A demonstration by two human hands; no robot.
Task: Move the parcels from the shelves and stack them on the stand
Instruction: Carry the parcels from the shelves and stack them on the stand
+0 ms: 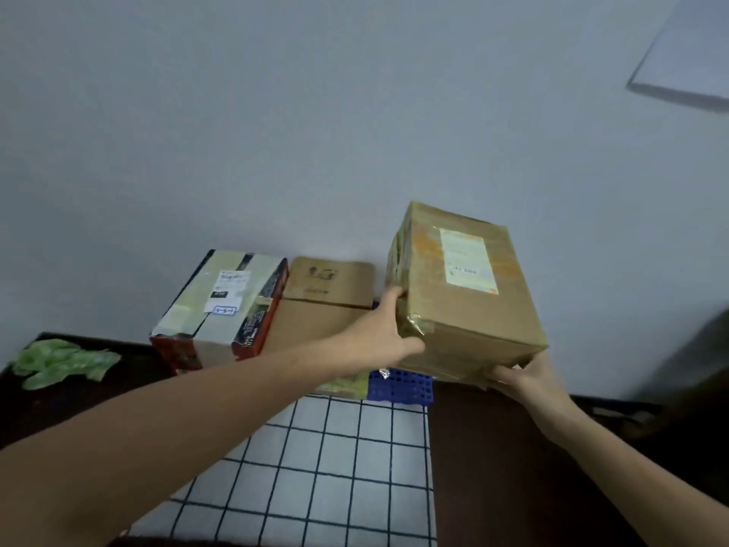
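I have the taped brown parcel (465, 286) in both hands. My left hand (382, 333) clasps its near-left corner and my right hand (524, 379) curls under its near-right edge. It is raised above the right end of the blue stand (398, 384) - to its left, a red-and-black parcel (221, 309) and a flat brown parcel (323, 298) lie side by side.

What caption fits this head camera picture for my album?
Left hand and right hand hold a taped brown parcel above a blue stand, beside a red-sided parcel and a plain parcel.
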